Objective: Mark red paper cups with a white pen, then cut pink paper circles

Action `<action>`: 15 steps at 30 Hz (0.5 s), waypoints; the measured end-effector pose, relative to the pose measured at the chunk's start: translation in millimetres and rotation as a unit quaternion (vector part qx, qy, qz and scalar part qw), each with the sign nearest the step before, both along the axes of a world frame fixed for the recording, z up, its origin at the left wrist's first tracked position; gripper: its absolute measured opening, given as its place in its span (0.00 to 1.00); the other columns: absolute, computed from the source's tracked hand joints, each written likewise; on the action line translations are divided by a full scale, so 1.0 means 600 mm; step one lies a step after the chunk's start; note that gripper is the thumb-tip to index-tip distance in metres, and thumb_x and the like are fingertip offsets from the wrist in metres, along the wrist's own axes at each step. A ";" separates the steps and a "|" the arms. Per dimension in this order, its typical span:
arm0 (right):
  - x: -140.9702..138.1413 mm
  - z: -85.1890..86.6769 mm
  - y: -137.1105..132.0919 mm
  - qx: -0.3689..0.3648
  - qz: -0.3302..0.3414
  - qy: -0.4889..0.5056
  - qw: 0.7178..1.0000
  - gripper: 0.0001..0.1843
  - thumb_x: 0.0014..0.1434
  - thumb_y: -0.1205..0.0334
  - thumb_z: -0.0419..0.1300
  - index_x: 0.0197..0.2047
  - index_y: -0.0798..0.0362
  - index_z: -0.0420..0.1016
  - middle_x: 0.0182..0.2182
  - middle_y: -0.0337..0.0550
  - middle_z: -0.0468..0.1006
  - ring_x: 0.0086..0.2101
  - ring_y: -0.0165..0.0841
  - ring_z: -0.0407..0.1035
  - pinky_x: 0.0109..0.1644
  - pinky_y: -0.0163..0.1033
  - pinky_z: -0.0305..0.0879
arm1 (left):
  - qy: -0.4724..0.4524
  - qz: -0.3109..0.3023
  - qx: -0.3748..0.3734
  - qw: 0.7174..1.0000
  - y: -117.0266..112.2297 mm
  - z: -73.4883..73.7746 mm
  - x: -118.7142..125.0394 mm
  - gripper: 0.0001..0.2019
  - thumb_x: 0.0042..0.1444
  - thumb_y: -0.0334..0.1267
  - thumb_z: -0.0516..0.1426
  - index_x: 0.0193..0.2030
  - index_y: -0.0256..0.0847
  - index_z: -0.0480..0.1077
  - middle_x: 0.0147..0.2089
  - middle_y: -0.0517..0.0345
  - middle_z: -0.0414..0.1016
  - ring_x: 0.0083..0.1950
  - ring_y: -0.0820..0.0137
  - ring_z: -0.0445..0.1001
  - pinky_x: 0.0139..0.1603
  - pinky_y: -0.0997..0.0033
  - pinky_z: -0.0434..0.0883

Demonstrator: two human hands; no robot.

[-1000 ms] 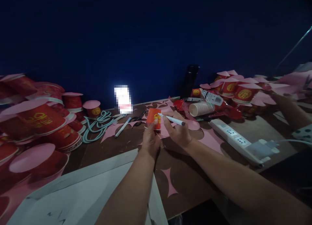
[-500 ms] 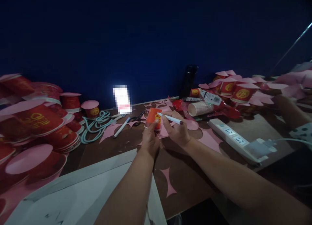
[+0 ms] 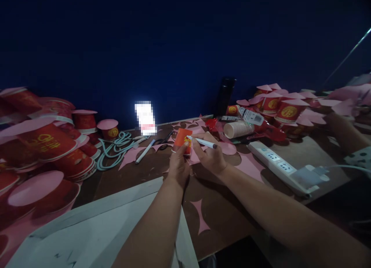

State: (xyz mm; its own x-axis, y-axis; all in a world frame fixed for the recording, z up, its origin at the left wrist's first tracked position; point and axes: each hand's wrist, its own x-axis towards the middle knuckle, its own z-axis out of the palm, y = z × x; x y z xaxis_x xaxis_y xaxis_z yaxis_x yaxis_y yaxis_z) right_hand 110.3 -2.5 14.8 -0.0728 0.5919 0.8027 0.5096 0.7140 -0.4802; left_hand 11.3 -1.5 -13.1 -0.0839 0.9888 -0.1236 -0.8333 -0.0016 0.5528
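- Holding one red cup [image 3: 183, 135] in the left hand [image 3: 178, 165], closed on its near end, yellow print turned up.
- Gripping one pen [image 3: 204, 142] in the right hand [image 3: 213, 156], pinched for writing, white end at the print; cannot tell whether touching or just above.
- Keeping the red cup between both hands, over the middle of the brown table [image 3: 124, 183]; cannot tell whether resting on it.
- Just left of the red cup, showing one pair of scissors [image 3: 165, 141], dark, partly hidden, then one second pen [image 3: 145, 152], lying slantwise.
- Farther left, lying in loops, one cable [image 3: 114, 156]; beyond it, lit and pixelated, one phone [image 3: 146, 119].
- At far left, piled and overlapping, at least six cups [image 3: 53, 142], several with pink discs [image 3: 36, 188]; cannot count exactly.
- To the right, lying on its side, one stack of paper cups [image 3: 237, 130]; behind it, standing, one black object [image 3: 226, 96].
- Beyond these, at least four disc-topped cups [image 3: 291, 111]; again too overlapped to count.
- Nearer, one power strip [image 3: 271, 163] with one charger [image 3: 311, 176] plugged in.
- At far right, one co-worker's arm [image 3: 348, 132] with one dotted sleeve [image 3: 359, 157].
- In front, one white board [image 3: 95, 229] under the left forearm and one loose pink scrap [image 3: 201, 217] beside it.
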 end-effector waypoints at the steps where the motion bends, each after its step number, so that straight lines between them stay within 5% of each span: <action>1: 0.000 0.000 -0.001 -0.005 -0.001 -0.001 1.000 0.09 0.61 0.62 0.55 0.43 0.52 0.72 0.36 0.45 0.77 0.35 0.32 0.71 0.42 0.39 0.69 | 0.000 0.000 -0.002 1.000 0.000 0.000 0.000 0.15 0.42 0.31 0.65 0.40 0.37 0.73 0.38 0.55 0.78 0.47 0.64 0.75 0.54 0.63 0.68; 15: -0.001 -0.003 -0.002 -0.008 0.004 -0.007 1.000 0.09 0.60 0.62 0.55 0.43 0.51 0.73 0.38 0.44 0.78 0.38 0.33 0.72 0.45 0.39 0.69 | 0.000 -0.008 0.001 1.000 -0.001 0.002 -0.003 0.17 0.42 0.33 0.65 0.42 0.40 0.73 0.40 0.55 0.77 0.49 0.63 0.74 0.54 0.63 0.67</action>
State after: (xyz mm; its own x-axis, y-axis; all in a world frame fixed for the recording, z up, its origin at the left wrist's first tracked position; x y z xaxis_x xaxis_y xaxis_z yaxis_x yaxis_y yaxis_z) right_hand 109.9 -3.6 12.9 -0.0881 0.6037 0.7923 0.5102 0.7105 -0.4847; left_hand 9.4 -2.4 -12.0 -0.0684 0.9903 -0.1213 -0.8329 0.0102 0.5533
